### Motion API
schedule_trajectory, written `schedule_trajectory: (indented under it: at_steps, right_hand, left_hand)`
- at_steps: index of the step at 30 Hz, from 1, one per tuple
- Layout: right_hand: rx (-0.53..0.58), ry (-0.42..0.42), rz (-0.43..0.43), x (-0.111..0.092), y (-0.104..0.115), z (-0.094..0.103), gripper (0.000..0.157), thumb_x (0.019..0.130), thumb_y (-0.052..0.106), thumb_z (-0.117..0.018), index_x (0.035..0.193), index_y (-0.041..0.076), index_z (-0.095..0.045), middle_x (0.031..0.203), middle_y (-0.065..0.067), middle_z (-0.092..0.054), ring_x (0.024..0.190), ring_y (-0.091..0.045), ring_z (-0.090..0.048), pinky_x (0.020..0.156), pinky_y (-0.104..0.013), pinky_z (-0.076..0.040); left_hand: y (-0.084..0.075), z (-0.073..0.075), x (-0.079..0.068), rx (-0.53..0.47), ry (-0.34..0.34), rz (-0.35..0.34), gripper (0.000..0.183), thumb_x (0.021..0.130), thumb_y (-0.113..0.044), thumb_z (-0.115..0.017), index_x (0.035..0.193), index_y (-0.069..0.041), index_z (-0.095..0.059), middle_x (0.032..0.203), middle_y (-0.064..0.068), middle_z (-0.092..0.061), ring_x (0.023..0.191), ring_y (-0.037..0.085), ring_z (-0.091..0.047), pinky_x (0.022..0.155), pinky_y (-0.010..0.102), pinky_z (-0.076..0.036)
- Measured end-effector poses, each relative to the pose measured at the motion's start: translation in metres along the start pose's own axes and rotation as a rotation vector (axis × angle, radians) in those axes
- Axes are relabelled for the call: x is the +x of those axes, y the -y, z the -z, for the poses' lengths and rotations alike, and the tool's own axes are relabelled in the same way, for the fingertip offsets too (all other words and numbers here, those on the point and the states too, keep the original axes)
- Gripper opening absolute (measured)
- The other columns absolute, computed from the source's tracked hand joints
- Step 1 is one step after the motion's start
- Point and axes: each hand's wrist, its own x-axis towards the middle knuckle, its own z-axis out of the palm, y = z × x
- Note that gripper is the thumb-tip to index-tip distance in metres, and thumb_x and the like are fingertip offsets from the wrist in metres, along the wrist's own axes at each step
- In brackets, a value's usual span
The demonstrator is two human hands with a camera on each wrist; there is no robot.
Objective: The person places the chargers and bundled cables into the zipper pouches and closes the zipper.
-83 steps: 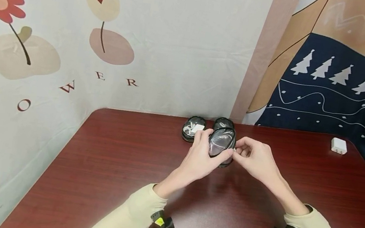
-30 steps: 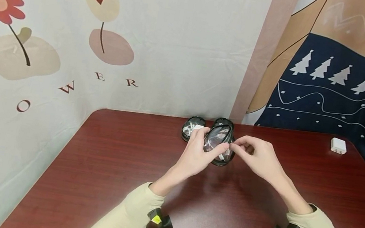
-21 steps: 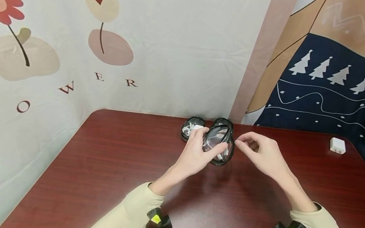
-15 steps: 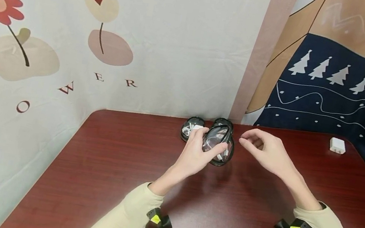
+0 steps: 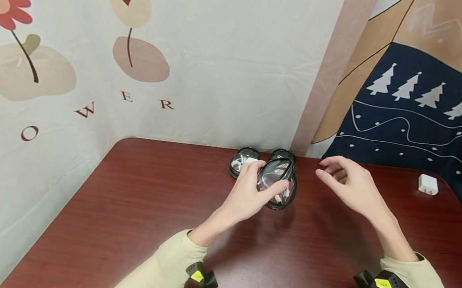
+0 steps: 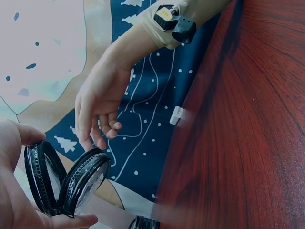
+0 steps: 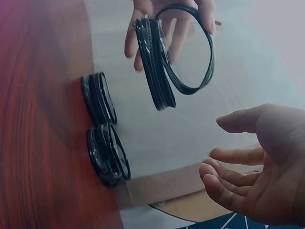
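My left hand (image 5: 245, 194) holds up a small oval zip pouch (image 5: 272, 173) with clear faces and black edging, above the table. Its zip is undone; in the left wrist view the two halves of the pouch (image 6: 62, 183) spread apart in a V. White pieces, perhaps a cable, show inside it in the head view. To the right of the pouch, apart from it, my right hand (image 5: 356, 186) hangs in the air with fingers loosely bent and nothing in them. Two similar pouches stand behind on the table, one at left (image 7: 97, 98), one at right (image 7: 106, 155).
A white charger block (image 5: 427, 184) lies near the back right corner of the dark red wooden table (image 5: 147, 211). Printed cloth (image 5: 225, 62) hangs right behind the table's back edge. Both wrists carry black strapped devices.
The pouch's zip has come undone and its halves have parted in my left hand. My right hand has let go at its edge and moved away to the right.
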Motion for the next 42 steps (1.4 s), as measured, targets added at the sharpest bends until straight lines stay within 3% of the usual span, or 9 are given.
schedule_trajectory:
  at_steps: [11,16,23,31,42]
  right_hand:
    - [-0.017,-0.036,-0.017,0.003,-0.015,0.014,0.039,0.099,0.031,-0.066,0.127,0.004,-0.061,0.11,-0.016,-0.065,0.095,-0.03,-0.062,0.081,-0.041,-0.048]
    - [-0.039,-0.059,-0.021,0.005,-0.024,0.019,0.041,0.098,0.03,-0.067,0.129,0.003,-0.06,0.113,-0.019,-0.065,0.096,-0.033,-0.064,0.08,-0.038,-0.048]
    - [-0.05,-0.081,-0.02,0.006,-0.033,0.027,0.042,0.099,0.028,-0.066,0.129,0.0,-0.059,0.114,-0.024,-0.064,0.096,-0.038,-0.064,0.078,-0.025,-0.046]
    - [-0.052,-0.088,-0.052,0.007,-0.042,0.032,0.044,0.1,0.029,-0.064,0.131,-0.002,-0.056,0.118,-0.029,-0.061,0.098,-0.044,-0.064,0.087,-0.055,-0.047]
    - [-0.053,-0.094,-0.106,0.008,-0.054,0.04,0.048,0.101,0.031,-0.061,0.134,-0.003,-0.053,0.124,-0.033,-0.057,0.101,-0.049,-0.062,0.089,-0.063,-0.045]
  left_hand:
    - [0.001,-0.001,0.0,-0.006,-0.001,-0.004,0.069,0.088,-0.044,-0.073,0.136,0.001,-0.051,0.135,0.017,-0.047,0.125,0.028,-0.049,0.106,0.042,-0.04]
    - [0.001,-0.001,0.001,-0.006,-0.002,-0.008,0.07,0.088,-0.044,-0.072,0.136,0.002,-0.051,0.135,0.018,-0.047,0.125,0.028,-0.049,0.106,0.043,-0.04]
    - [0.001,-0.001,0.001,-0.005,0.007,-0.005,0.072,0.088,-0.045,-0.072,0.138,0.003,-0.05,0.137,0.018,-0.046,0.126,0.028,-0.049,0.107,0.042,-0.039]
    - [0.0,0.0,0.0,-0.006,0.008,-0.002,0.071,0.089,-0.044,-0.072,0.138,0.002,-0.05,0.137,0.018,-0.046,0.127,0.028,-0.048,0.108,0.042,-0.039]
    - [0.0,0.0,0.0,-0.004,0.007,-0.009,0.072,0.089,-0.045,-0.072,0.137,0.002,-0.05,0.136,0.018,-0.047,0.126,0.029,-0.049,0.107,0.043,-0.039]
